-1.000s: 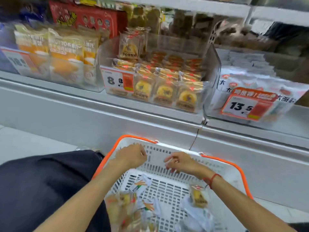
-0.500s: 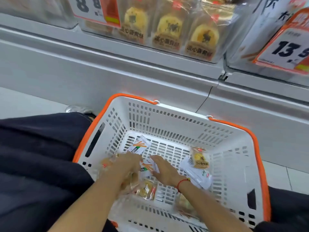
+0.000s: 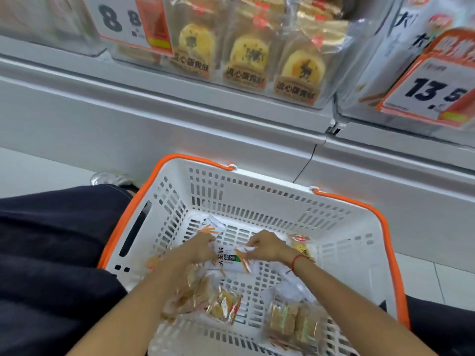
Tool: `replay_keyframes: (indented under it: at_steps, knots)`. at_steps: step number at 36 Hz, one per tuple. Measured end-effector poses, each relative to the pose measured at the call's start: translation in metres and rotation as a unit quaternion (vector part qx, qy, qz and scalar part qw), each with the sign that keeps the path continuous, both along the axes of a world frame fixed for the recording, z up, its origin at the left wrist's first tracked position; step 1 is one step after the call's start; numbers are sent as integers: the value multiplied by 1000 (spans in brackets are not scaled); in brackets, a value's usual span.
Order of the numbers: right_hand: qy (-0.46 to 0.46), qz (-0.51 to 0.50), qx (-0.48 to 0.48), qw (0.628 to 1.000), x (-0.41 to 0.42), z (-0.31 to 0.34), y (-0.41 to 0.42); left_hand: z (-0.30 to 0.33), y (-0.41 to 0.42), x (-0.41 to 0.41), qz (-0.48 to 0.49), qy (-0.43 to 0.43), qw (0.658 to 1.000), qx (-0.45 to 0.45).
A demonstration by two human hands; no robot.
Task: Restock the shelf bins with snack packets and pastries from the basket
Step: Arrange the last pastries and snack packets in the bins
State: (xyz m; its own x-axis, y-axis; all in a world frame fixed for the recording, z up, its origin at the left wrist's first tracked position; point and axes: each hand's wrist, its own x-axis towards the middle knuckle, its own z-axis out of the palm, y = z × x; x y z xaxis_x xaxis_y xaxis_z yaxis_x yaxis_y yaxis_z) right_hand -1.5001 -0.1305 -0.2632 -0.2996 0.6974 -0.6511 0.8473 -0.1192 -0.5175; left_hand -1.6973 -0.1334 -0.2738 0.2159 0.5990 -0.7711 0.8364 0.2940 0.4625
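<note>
Gripping white snack packet (image 3: 228, 260) between hands, inside basket (image 3: 257, 199).

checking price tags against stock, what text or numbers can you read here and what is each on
"8 8": left price tag; small print unreadable.
"13.5": right price tag; orange header and small print blurred.
"流心蛋黄酥": pastry packets in the clear shelf bin.
"大面筋": white snack packet between the hands in the basket.
Large characters on white packets, top right: cut off.
</note>
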Motion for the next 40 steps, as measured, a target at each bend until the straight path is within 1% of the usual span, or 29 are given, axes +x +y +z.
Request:
replay_keyframes:
  at_steps: [2, 4, 5, 7, 10, 14, 18, 23, 25, 27, 30, 32, 34, 36, 38, 40]
  knots:
    - [11, -2, -52, 999, 12, 30, 9, 9, 3, 4, 125, -56, 990, -25]
    - [25, -9, -83, 996, 23, 59, 16, 24, 6, 9, 245, -130, 956, -98]
    - [43, -14, -85, 995, 28, 72, 20, 35, 9, 12, 280, -170, 936, -125]
    - [57, -10, -72, 996, 37, 97, 27, 57, 13, 18, 315, -233, 912, -125]
    - [39, 10, -35, 999, 51, 136, 38, 94, 17, 29, 345, -298, 888, -64]
    - [18, 50, -5, 999, 64, 189, 47, 156, 16, 46, 275, -343, 897, 48]
    - [30, 64, 42, 997, 78, 242, 46, 211, 18, 67, 225, -357, 896, 135]
    - [56, 94, 148, 983, 109, 305, 37, 267, 17, 97, 219, -410, 858, 218]
    - [87, 71, 186, 976, 124, 323, 31, 286, 16, 110, 220, -432, 840, 244]
    - [131, 27, 207, 969, 136, 333, 23, 303, 15, 122, 215, -451, 824, 268]
    - [156, -10, 262, 952, 158, 353, 13, 334, 18, 142, 173, -456, 806, 336]
    - [156, -39, 322, 933, 174, 365, 8, 353, 25, 157, 128, -446, 798, 385]
    - [149, -65, 397, 903, 187, 373, 5, 369, 33, 172, 89, -439, 783, 431]
    - [117, -95, 487, 860, 199, 376, 4, 383, 41, 189, 47, -433, 771, 466]
    - [85, -121, 578, 803, 209, 378, 5, 396, 50, 205, 11, -424, 760, 493]
    - [66, -153, 626, 762, 216, 378, 7, 406, 62, 220, -15, -414, 753, 511]
